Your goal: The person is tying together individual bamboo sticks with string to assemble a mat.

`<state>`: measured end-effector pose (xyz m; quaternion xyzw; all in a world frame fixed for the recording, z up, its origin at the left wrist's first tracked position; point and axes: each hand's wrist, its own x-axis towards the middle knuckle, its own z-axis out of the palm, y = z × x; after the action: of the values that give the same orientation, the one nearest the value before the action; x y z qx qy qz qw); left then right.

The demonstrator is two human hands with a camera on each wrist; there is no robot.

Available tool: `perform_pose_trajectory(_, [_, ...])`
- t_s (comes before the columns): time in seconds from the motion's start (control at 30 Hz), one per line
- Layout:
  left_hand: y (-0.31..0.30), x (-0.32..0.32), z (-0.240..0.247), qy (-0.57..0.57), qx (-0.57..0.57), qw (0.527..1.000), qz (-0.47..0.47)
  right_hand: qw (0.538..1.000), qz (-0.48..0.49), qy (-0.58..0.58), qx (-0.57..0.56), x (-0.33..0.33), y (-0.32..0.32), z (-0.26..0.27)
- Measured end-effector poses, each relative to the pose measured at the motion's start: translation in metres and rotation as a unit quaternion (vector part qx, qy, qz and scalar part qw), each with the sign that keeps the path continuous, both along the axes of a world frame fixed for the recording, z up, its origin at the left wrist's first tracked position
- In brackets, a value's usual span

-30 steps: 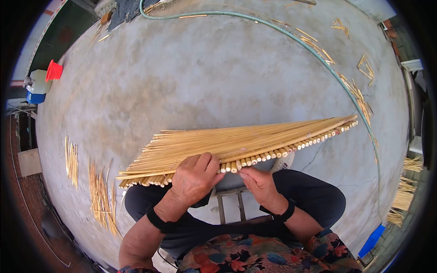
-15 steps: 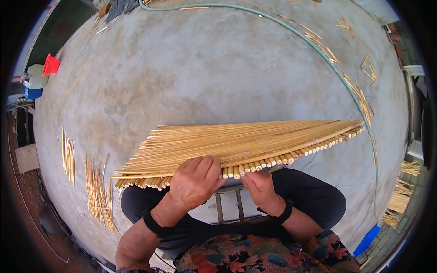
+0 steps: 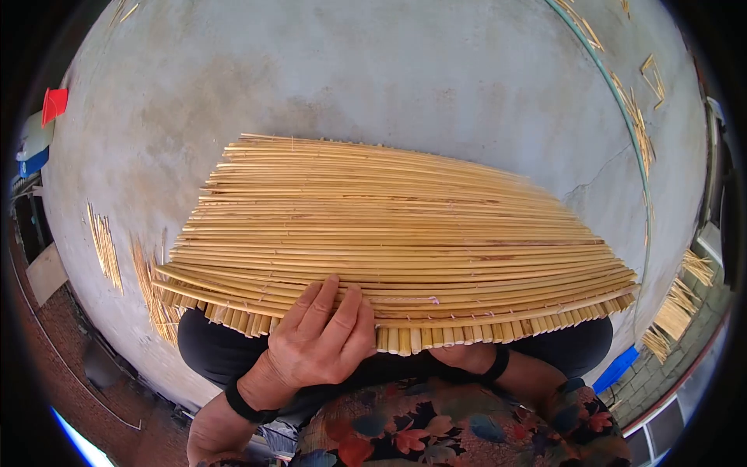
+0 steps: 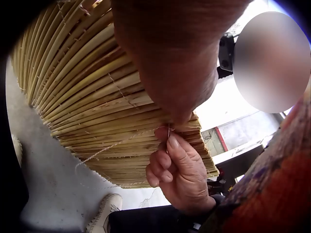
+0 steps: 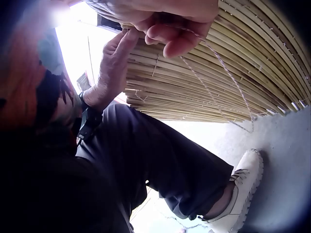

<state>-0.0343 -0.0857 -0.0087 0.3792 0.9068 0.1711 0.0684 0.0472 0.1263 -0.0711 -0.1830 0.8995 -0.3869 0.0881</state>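
Observation:
A mat of straight, pale-yellow stalks (image 3: 397, 226) lies across the person's lap, stitched in rows with string, its cut ends along the near edge. My left hand (image 3: 323, 335) grips that edge, fingers over the top face. My right hand (image 3: 465, 356) is mostly hidden under the near edge in the head view. In the left wrist view, the right hand's thumb and fingers pinch a thin needle (image 4: 168, 132) close to the left hand. A twisted string (image 4: 114, 144) runs from there across the mat's underside. It hangs in a long loop in the right wrist view.
Loose stalks (image 3: 103, 247) lie in piles on the concrete floor at left. A green hose (image 3: 622, 109) curves along the right, with scattered stalks beside it. A red bucket (image 3: 54, 104) stands at far left and a blue object (image 3: 616, 370) at lower right.
The mat has tipped so its top face shows broadly towards the head camera. My right hand has gone from the stalk ends to beneath the edge; my left hand keeps its grip.

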Motion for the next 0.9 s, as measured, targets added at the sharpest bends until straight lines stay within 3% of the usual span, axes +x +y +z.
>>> perform_pose_trajectory(0.9, [-0.004, -0.01, 0.0, 0.006, 0.008, 1.0, 0.009, 0.993, 0.08, -0.086, -0.006, 0.003, 0.005, 0.02])
